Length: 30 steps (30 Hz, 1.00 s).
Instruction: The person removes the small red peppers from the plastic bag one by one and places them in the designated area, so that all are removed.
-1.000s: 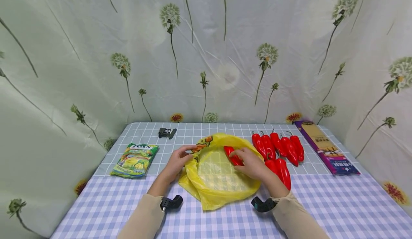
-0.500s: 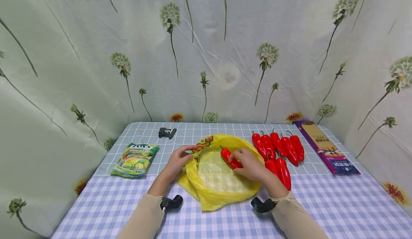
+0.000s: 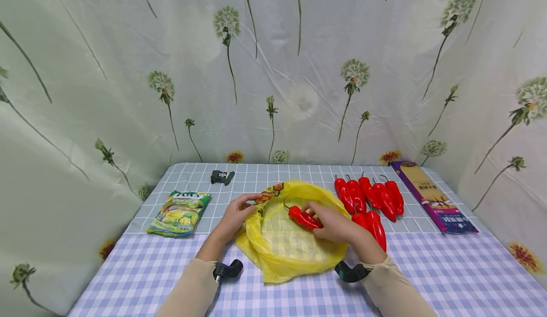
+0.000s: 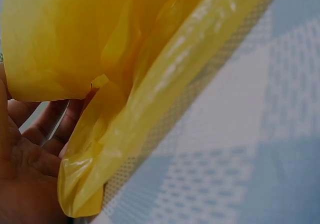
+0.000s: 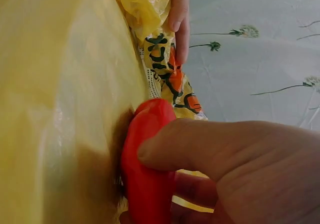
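A yellow plastic bag (image 3: 295, 265) lies spread on the table with its mouth wide around a see-through floor. Inside it, my right hand (image 3: 333, 223) grips a red pepper (image 3: 302, 218) between thumb and fingers, its thin stem pointing to the far left. The right wrist view shows that thumb laid across the pepper (image 5: 147, 144), close against the yellow film. At the bag's left rim my left hand (image 3: 235, 216) holds the edge. In the left wrist view its fingers (image 4: 47, 124) are partly hidden behind the folded film.
Several red peppers (image 3: 386, 198) lie right of the bag, two of them (image 3: 373, 227) near the right forearm. A purple and gold packet (image 3: 433, 196) lies at the far right, a green candy bag (image 3: 179, 212) at left. A small black device (image 3: 221, 176) sits behind.
The red pepper in my right hand has swung round, its stem end moving left and toward me, so it lies flatter across the bag. The left hand stays at the rim.
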Each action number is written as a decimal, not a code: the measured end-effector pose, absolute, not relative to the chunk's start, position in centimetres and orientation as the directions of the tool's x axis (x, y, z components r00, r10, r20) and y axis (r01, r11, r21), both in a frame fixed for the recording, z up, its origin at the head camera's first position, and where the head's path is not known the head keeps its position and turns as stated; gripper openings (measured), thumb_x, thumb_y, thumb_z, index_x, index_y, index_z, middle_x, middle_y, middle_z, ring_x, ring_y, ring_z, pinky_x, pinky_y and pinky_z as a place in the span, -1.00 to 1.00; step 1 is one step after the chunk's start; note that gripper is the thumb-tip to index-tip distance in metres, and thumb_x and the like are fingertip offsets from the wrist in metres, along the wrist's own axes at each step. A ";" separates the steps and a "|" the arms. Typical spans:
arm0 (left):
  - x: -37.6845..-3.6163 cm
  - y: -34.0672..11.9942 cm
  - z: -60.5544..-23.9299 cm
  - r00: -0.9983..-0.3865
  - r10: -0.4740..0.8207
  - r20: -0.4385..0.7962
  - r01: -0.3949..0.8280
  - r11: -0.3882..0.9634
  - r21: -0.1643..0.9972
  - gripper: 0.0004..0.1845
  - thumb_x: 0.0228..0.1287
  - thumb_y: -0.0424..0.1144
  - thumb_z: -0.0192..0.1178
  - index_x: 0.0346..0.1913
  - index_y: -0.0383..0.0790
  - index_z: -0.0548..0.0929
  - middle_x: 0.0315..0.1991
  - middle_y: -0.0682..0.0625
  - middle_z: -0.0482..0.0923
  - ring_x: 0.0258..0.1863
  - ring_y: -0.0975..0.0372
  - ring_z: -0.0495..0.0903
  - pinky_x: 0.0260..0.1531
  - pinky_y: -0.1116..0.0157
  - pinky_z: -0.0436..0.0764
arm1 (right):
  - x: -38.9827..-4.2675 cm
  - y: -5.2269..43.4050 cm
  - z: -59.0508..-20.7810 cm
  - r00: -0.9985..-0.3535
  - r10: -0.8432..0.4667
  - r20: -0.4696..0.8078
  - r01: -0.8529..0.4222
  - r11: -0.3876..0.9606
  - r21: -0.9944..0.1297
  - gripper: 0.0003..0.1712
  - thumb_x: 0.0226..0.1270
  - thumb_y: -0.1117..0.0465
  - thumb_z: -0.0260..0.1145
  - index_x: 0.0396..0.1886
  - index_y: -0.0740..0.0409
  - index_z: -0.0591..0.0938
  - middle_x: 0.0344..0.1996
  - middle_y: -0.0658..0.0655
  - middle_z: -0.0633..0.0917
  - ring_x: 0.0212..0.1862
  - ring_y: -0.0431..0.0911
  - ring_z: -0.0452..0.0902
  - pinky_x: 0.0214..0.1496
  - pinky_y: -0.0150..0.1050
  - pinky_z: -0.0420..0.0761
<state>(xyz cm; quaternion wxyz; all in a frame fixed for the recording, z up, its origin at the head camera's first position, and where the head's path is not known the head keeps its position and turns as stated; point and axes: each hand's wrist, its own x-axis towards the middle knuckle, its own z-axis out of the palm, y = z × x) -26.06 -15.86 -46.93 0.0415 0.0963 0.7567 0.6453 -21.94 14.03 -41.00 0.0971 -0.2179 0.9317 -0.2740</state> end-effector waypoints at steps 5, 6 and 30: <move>-26.1 -15.8 -47.0 -0.978 0.197 0.067 0.096 0.142 0.985 -0.58 0.38 -0.39 0.12 0.28 -0.23 0.57 0.29 -0.20 0.50 -0.18 0.25 0.54 -0.22 0.44 0.60 | -22.0 14.2 -40.9 -0.883 -0.466 -0.057 -0.350 0.736 -0.580 -0.30 0.09 0.43 0.41 0.23 -0.07 0.45 0.02 0.08 0.65 0.04 -0.03 0.54 0.15 0.00 0.64; -26.0 -15.8 -47.0 -0.978 0.198 0.067 0.096 0.141 0.985 -0.57 0.38 -0.39 0.11 0.28 -0.23 0.56 0.29 -0.20 0.50 -0.18 0.25 0.54 -0.22 0.44 0.60 | -22.0 14.3 -40.9 -0.880 -0.473 -0.052 -0.359 0.732 -0.579 -0.31 0.10 0.44 0.40 0.22 -0.07 0.45 0.00 0.07 0.65 0.03 -0.04 0.53 0.15 -0.02 0.64; -25.8 -15.7 -46.8 -0.976 0.205 0.076 0.111 0.165 0.980 -0.56 0.38 -0.39 0.09 0.29 -0.21 0.56 0.29 -0.20 0.49 -0.18 0.28 0.57 -0.22 0.43 0.62 | -21.1 16.8 -38.5 -0.911 -0.412 0.031 -0.306 0.623 -0.719 0.08 0.13 0.46 0.30 0.55 -0.34 0.11 0.18 0.21 0.53 0.05 0.08 0.55 -0.10 -0.11 0.73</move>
